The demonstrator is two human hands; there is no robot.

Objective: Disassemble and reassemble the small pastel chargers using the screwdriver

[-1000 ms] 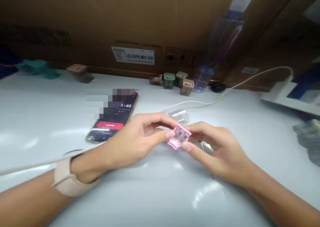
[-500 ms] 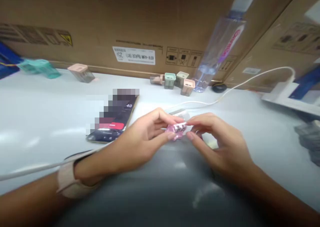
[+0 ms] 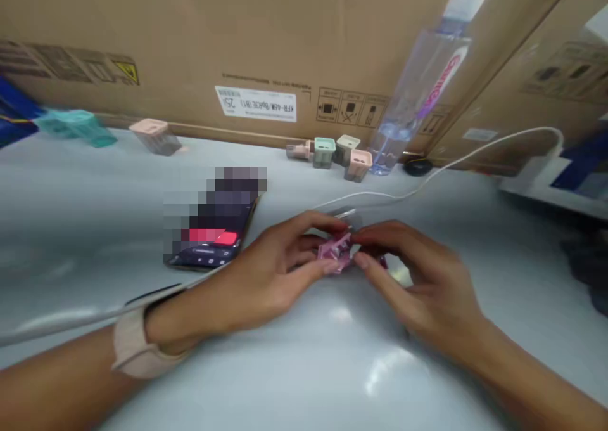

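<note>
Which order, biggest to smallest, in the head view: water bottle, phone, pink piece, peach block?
1. Water bottle
2. Phone
3. Pink piece and peach block: they look alike in size, and the pink piece is nearer the camera, so I can't rank them.

White desk with a phone lying face-up, its screen partly pixelated — a white cable trails in from the right. Along the back, small pastel plastic blocks and a clear water bottle sit against a big cardboard box.
</note>
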